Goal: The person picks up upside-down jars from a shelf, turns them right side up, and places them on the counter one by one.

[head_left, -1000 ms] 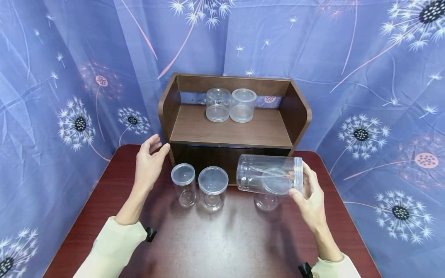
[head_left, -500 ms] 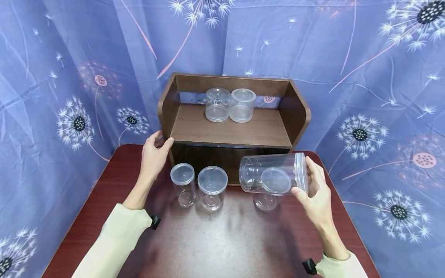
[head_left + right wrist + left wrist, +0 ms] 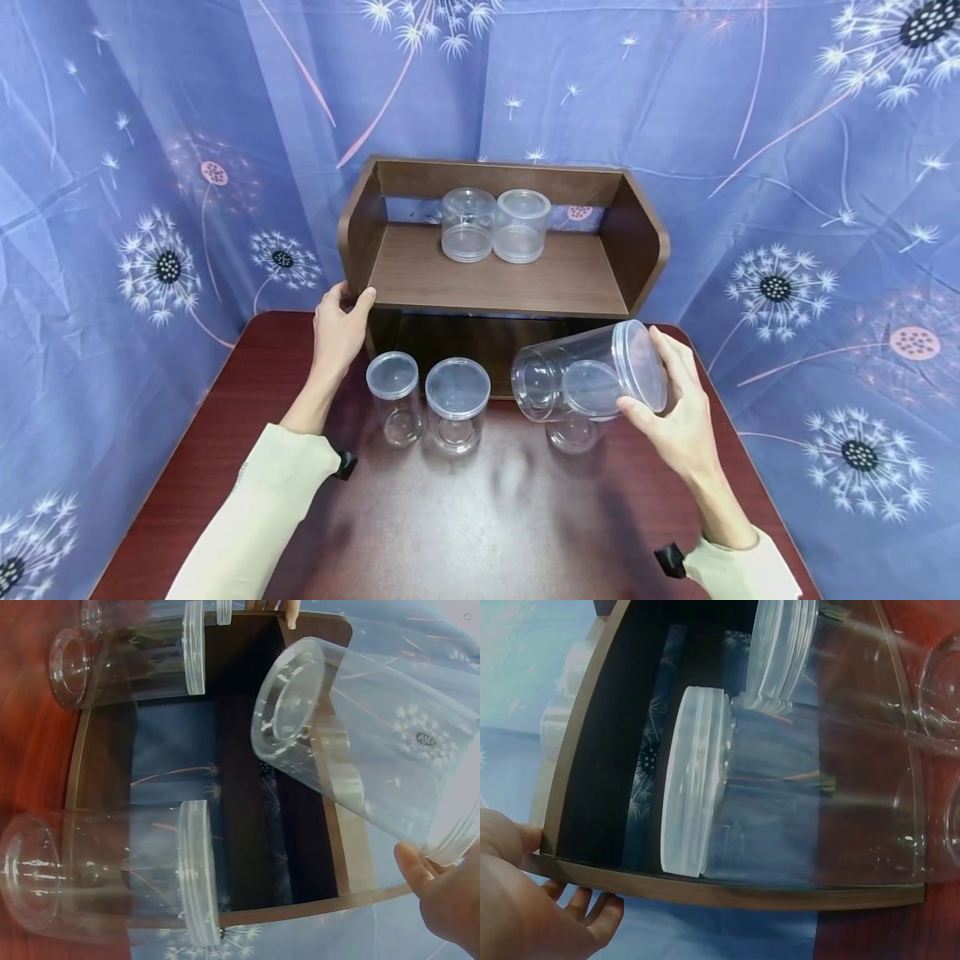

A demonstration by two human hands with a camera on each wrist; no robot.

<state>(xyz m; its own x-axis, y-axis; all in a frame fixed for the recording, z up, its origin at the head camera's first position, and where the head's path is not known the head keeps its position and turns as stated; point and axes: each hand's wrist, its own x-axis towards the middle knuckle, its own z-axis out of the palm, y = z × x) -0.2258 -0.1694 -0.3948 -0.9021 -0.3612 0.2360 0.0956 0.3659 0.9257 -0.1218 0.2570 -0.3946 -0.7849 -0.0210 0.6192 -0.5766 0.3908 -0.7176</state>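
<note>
My right hand (image 3: 678, 417) grips a large clear jar (image 3: 551, 375) by its lidded end and holds it tilted above the table, lid up and to the right. Behind it, a lidded jar (image 3: 573, 435) stands upright and shows partly through it. My left hand (image 3: 337, 333) holds the left side edge of the brown wooden shelf (image 3: 495, 287), thumb at the front of the upper board and fingers round the outside, as the left wrist view shows. Near that hand stand a narrow lidded jar (image 3: 393, 400) and a wider lidded jar (image 3: 457, 408).
Two short clear jars, one on the left (image 3: 468, 227) and one on the right (image 3: 521, 229), sit side by side on the upper board. The shelf stands at the back of the dark red table (image 3: 465, 533), before a blue dandelion-print curtain (image 3: 585, 83).
My left hand has moved in toward the shelf and taken hold of its side edge. The jar in my right hand has gone from lying level to tilted, its lid end rising.
</note>
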